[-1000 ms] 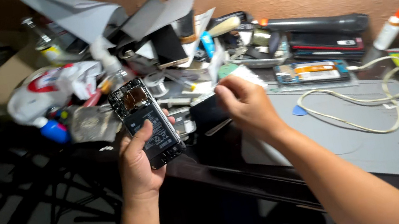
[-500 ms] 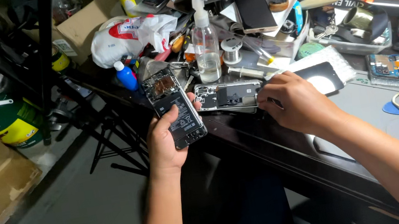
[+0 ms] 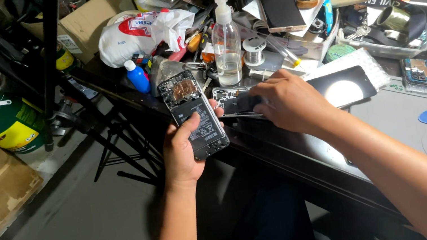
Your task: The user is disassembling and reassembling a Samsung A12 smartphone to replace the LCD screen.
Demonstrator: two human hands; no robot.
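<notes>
At the dark counter [image 3: 285, 143] edge, the left hand [image 3: 184, 150] grips an opened black smartphone [image 3: 194, 114], its back off, copper shield and flat black battery bare. At three o'clock of it the right hand [image 3: 288, 103] presses fingers down on a second stripped phone frame [image 3: 233, 102]. At twelve o'clock stands a clear plastic spray bottle [image 3: 225, 41]; at eleven, a crumpled white bag with red-blue print [image 3: 139, 32].
</notes>
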